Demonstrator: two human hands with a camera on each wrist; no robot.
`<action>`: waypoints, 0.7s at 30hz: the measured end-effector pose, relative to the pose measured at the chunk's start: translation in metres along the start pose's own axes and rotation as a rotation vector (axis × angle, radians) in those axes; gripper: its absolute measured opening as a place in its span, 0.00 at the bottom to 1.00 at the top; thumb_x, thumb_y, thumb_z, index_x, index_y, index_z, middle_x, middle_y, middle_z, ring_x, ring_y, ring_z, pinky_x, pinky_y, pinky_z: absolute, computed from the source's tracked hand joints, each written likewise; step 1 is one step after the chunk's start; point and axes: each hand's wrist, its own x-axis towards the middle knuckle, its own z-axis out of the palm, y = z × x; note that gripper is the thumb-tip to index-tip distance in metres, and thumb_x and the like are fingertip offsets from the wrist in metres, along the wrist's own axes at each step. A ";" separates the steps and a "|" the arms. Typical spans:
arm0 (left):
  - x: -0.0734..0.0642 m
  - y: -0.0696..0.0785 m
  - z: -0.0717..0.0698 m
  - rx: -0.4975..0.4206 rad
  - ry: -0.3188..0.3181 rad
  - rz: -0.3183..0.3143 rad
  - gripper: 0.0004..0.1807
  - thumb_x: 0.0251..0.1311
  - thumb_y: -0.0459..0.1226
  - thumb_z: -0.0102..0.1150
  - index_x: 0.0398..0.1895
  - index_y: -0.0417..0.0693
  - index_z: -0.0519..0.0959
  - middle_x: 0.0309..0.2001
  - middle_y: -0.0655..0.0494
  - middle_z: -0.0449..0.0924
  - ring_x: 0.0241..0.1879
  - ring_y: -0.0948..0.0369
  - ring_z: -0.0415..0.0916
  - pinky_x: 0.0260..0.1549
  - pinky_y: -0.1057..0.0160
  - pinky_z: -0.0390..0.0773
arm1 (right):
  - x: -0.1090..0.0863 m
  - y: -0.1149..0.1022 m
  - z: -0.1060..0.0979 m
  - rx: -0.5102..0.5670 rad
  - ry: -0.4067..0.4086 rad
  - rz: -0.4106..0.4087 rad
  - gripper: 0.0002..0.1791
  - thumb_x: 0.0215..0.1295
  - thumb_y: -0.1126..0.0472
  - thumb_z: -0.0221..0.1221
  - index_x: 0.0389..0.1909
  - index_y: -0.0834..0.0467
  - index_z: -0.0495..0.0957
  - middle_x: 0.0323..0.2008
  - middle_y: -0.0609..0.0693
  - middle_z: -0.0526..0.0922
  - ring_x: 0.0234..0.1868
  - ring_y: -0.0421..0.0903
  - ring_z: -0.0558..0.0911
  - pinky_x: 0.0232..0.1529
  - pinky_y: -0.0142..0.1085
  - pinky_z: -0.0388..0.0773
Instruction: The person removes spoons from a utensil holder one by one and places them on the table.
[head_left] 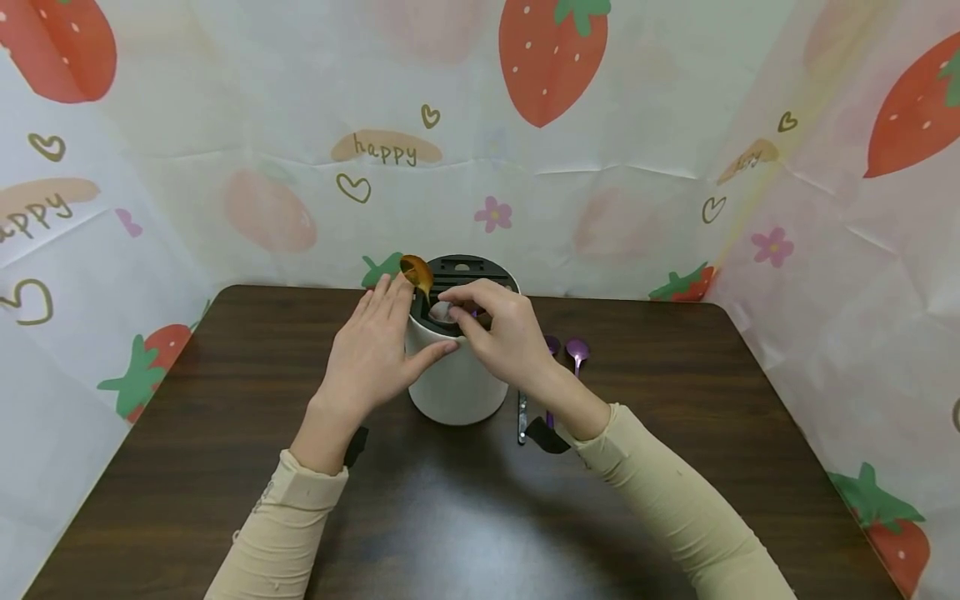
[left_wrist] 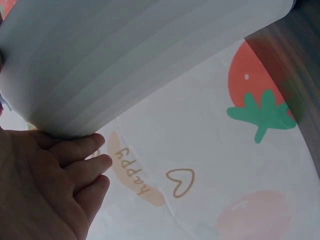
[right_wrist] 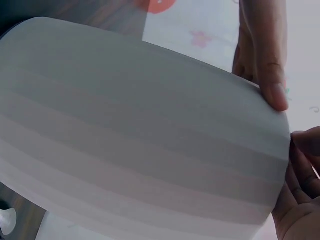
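A white cylindrical utensil holder (head_left: pixel 456 379) with a black slotted top (head_left: pixel 472 271) stands upright on the table. A gold spoon (head_left: pixel 417 273) sticks up, bowl uppermost, from the left part of the top. My right hand (head_left: pixel 506 329) is over the top, pinching a silver spoon (head_left: pixel 442 312) by its rounded end; its lower part is hidden. My left hand (head_left: pixel 378 346) lies against the holder's left side, fingers straight, thumb at the front rim. In the left wrist view those fingers (left_wrist: pixel 82 172) touch the white wall.
Right of the holder, purple spoons (head_left: pixel 577 350) lie on the dark wooden table (head_left: pixel 637 500), partly behind my right wrist. A silver handle (head_left: pixel 522 421) lies beside them. A strawberry-printed sheet (head_left: pixel 465 75) hangs close behind the holder and along both sides.
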 end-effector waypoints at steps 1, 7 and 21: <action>0.000 0.000 0.000 -0.001 0.000 0.000 0.59 0.65 0.71 0.54 0.80 0.31 0.56 0.80 0.36 0.56 0.81 0.43 0.48 0.80 0.46 0.51 | 0.000 -0.001 -0.001 0.006 0.010 -0.005 0.10 0.69 0.72 0.64 0.48 0.63 0.87 0.44 0.54 0.88 0.37 0.45 0.84 0.38 0.33 0.86; 0.001 0.001 0.000 0.002 -0.004 -0.005 0.58 0.65 0.71 0.53 0.78 0.31 0.58 0.78 0.34 0.58 0.81 0.43 0.48 0.80 0.46 0.50 | 0.003 -0.005 -0.009 0.066 0.071 -0.022 0.10 0.71 0.72 0.63 0.49 0.64 0.86 0.44 0.55 0.87 0.40 0.47 0.85 0.38 0.36 0.88; 0.001 0.001 0.002 0.009 -0.020 -0.024 0.59 0.65 0.72 0.53 0.78 0.31 0.59 0.78 0.34 0.58 0.81 0.44 0.48 0.80 0.46 0.51 | 0.004 -0.018 -0.030 0.272 0.204 0.000 0.11 0.70 0.77 0.61 0.50 0.69 0.84 0.46 0.61 0.85 0.38 0.53 0.85 0.35 0.40 0.89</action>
